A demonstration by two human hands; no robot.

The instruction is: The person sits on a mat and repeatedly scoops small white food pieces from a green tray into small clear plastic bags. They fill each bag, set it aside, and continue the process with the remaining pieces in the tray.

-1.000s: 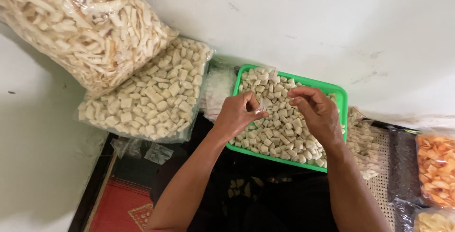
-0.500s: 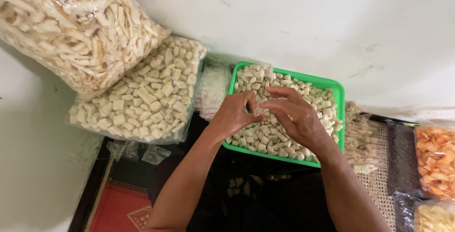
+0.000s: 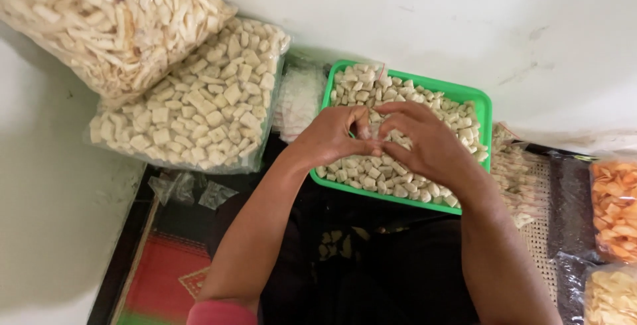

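Over the green tray (image 3: 479, 99) of pale crackers (image 3: 398, 172), left hand (image 3: 328, 138) and right hand (image 3: 424, 142) meet fingertips, pinching something small; what the grip holds is hidden.

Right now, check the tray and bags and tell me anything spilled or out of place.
A few pale pieces lie on the dark lap below the green tray, apart from the rest. Otherwise nothing stands out: both hands, left and right, meet over the tray, and the bags look closed.
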